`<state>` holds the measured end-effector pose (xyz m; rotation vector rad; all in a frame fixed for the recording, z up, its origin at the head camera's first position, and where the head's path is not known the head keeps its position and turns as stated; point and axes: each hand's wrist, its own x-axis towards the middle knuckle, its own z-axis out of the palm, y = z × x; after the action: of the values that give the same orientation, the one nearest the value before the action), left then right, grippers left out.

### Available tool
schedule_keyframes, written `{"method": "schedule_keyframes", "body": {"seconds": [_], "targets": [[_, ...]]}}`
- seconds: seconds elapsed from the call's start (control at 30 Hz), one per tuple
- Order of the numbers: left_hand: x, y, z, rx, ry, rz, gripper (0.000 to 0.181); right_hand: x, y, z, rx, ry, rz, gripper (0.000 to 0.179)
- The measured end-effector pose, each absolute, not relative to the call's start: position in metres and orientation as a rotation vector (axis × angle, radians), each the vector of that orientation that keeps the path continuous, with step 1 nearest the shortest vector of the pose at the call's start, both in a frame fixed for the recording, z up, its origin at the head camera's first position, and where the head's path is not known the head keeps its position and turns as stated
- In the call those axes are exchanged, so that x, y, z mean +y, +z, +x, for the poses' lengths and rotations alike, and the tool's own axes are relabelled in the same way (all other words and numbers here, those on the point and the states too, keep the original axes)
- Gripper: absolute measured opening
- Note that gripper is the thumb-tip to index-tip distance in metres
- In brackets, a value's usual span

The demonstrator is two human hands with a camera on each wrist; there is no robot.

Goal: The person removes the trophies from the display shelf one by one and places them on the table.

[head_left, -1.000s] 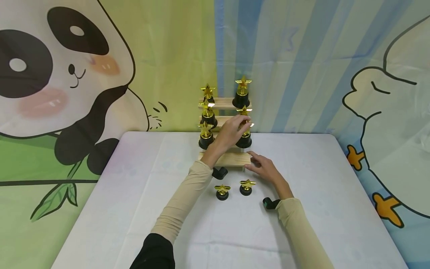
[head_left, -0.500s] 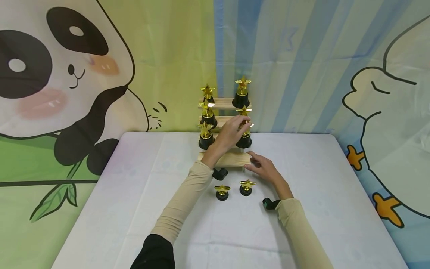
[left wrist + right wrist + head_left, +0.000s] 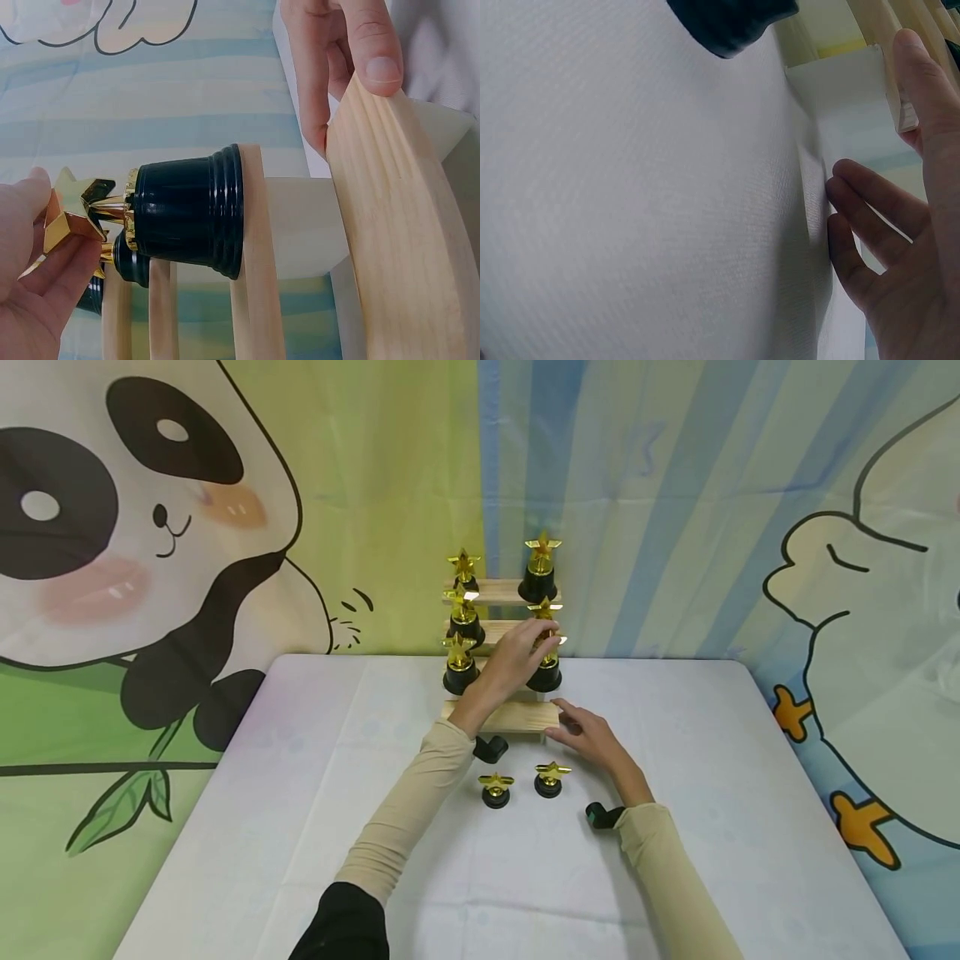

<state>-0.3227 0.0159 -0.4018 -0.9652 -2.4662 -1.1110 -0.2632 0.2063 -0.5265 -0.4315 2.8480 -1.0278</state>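
A tiered wooden rack (image 3: 519, 717) stands at the back of the table, bearing gold-star trophies with black bases. In the left wrist view, my left hand (image 3: 49, 262) pinches the gold star of one trophy (image 3: 187, 214) between thumb and fingers. That trophy's base is flat against the second board from the bottom, on the right side. My right hand (image 3: 592, 737) holds the right end of the lowest board (image 3: 401, 195), thumb on one face and index finger on the other. Its other fingers (image 3: 870, 217) stretch out beside the rack.
Two smaller star trophies, a left one (image 3: 496, 790) and a right one (image 3: 548, 781), stand on the white table (image 3: 315, 827) before the rack. Other trophies line its left side (image 3: 460, 674) and upper right (image 3: 538, 580). A printed curtain (image 3: 405, 510) hangs close behind.
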Motion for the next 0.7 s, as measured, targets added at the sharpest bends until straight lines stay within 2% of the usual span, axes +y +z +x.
{"method": "schedule_keyframes", "body": {"seconds": [0.7], "targets": [[0.007,-0.388,-0.309,-2.394,-1.064,-1.013,0.029,0.205,-0.525,-0.263,2.842,-1.011,-0.431,0.065]]}}
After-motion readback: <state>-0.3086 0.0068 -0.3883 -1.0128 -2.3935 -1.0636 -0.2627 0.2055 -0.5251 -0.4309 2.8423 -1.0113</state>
